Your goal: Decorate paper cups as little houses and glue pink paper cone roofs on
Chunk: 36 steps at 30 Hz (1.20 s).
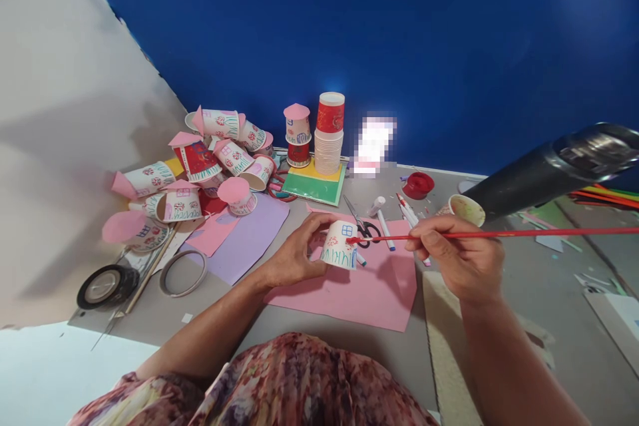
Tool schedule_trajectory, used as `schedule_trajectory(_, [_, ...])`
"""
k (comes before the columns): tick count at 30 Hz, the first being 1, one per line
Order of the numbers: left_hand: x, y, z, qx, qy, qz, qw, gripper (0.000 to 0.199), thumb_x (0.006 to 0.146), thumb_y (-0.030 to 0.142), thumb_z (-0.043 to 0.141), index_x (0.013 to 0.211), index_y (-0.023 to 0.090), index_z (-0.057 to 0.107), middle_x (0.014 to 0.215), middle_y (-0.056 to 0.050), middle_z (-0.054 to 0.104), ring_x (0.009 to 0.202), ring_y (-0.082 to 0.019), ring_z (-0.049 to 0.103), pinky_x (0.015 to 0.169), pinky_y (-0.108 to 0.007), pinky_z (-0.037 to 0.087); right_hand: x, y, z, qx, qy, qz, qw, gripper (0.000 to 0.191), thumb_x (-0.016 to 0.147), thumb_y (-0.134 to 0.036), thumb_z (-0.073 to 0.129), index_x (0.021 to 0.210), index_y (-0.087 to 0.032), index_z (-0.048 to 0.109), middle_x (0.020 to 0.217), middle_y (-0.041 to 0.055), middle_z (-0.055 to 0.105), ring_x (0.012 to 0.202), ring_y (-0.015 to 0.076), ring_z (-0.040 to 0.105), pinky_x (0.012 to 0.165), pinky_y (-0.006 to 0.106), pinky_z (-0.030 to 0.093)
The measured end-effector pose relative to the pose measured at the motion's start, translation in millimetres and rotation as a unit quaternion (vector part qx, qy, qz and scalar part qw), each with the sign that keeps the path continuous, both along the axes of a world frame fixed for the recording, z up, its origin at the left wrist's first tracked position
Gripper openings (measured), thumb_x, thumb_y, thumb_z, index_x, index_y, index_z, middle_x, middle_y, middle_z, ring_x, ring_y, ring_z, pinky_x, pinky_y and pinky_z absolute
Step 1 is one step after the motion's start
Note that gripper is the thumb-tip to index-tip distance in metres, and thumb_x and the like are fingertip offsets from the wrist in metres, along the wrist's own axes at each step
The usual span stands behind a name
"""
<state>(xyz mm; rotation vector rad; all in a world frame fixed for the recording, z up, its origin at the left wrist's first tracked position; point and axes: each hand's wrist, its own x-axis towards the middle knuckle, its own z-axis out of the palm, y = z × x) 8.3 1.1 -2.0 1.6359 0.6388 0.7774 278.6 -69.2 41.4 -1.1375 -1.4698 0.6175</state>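
My left hand point(298, 254) is closed around a white paper cup point(339, 254), which is held upside down with its wide rim downward. A blue window, red flower dots and green grass strokes decorate the cup. Between the fingers of my right hand point(462, 259) is a long red paintbrush point(539, 233), held level, its red tip touching the cup's side. Beneath both hands lies a pink paper sheet point(319, 306). Black-handled scissors point(368, 233) and several markers point(385, 229) rest on it just behind the cup.
Decorated cups with pink paper roofs point(192, 160) are heaped at the left. A cup stack point(329, 140) stands on a green and yellow packet point(312, 188). Tape rolls point(184, 274), a red paint pot point(418, 185), a paint-stained cup point(466, 211) and a dark tube point(544, 180) surround the work area.
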Motion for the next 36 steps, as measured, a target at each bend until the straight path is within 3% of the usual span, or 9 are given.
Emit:
schedule_trajectory(7, [-0.7,-0.2,3.3,0.002,0.026,0.003,1.000,0.076,0.066,0.005,0.077,0.135,0.027,0.057,0.142,-0.009,0.053,0.134,-0.030,0.055,0.115,-0.045,0.046,-0.9,-0.6,0.7,-0.023,-0.001,0.006,1.000,0.018,0.099,-0.030,0.065,0.086,-0.021,0.074,0.071,0.0022,0.073,0.055,0.0112,0.062,0.051,0.022,0.051])
schedule_trajectory(36, [-0.4,-1.4,4.8,0.009,0.046,0.014,0.999,0.073,0.065,0.012,0.081,0.131,0.026,0.055,0.136,-0.009,0.053,0.126,-0.029,0.057,0.108,-0.045,0.049,-4.2,-2.8,1.5,0.000,-0.031,-0.017,0.999,0.017,0.099,-0.029,0.065,0.086,-0.022,0.073,0.070,0.0008,0.074,0.053,0.0113,0.061,0.050,0.024,0.049])
